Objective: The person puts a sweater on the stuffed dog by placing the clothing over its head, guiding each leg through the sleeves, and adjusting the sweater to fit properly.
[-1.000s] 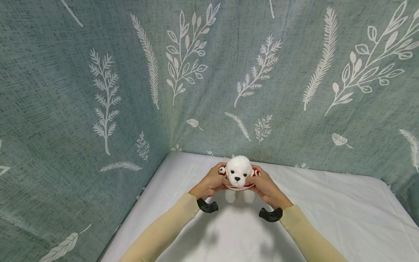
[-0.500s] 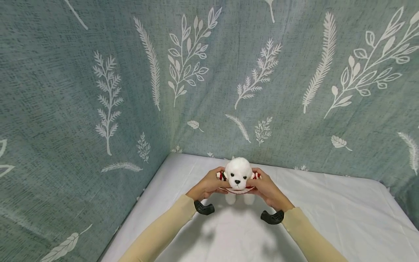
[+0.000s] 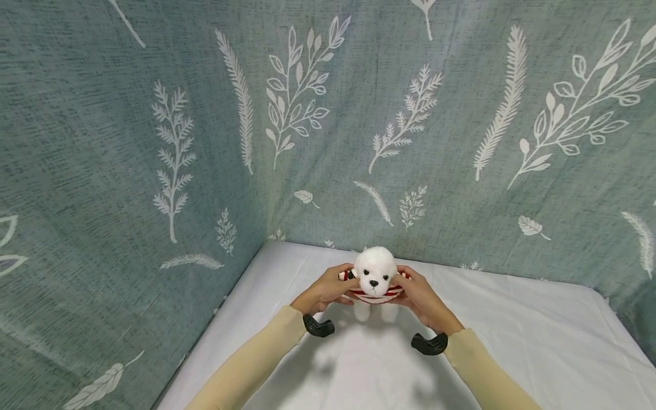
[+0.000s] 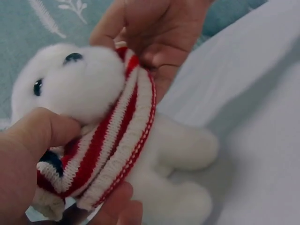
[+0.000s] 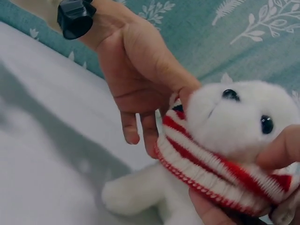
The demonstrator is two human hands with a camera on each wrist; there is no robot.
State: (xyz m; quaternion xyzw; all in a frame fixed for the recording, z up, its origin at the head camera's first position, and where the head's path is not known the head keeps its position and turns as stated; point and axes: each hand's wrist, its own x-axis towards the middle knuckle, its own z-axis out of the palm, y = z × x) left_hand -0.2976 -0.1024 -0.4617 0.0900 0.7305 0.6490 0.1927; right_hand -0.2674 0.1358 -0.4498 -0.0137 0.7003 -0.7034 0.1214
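A white plush dog [image 3: 376,271] stands upright on the white surface, its face toward me. Around its neck and upper body is a red-and-white striped knitted sweater [image 4: 110,140], with a dark patch near one sleeve. My left hand [image 3: 333,285] grips the sweater at one side, thumb by the dog's cheek and fingertips under the hem. On the other side my right hand [image 3: 420,296] pinches the sweater likewise, its thumb [image 5: 283,149] near the muzzle. Below the hem the white legs [image 5: 136,192] show bare. The dog's back is hidden.
A white sheet [image 3: 512,330] covers the flat surface. Teal fabric with white leaf prints [image 3: 328,125] hangs behind and along the left. Black devices sit at both wrists, one a wrist mount [image 3: 429,344] on the right.
More of the striped sweater front shows below the dog's chin. Both hands have shifted slightly apart and keep their grip. The whole head view has moved a little.
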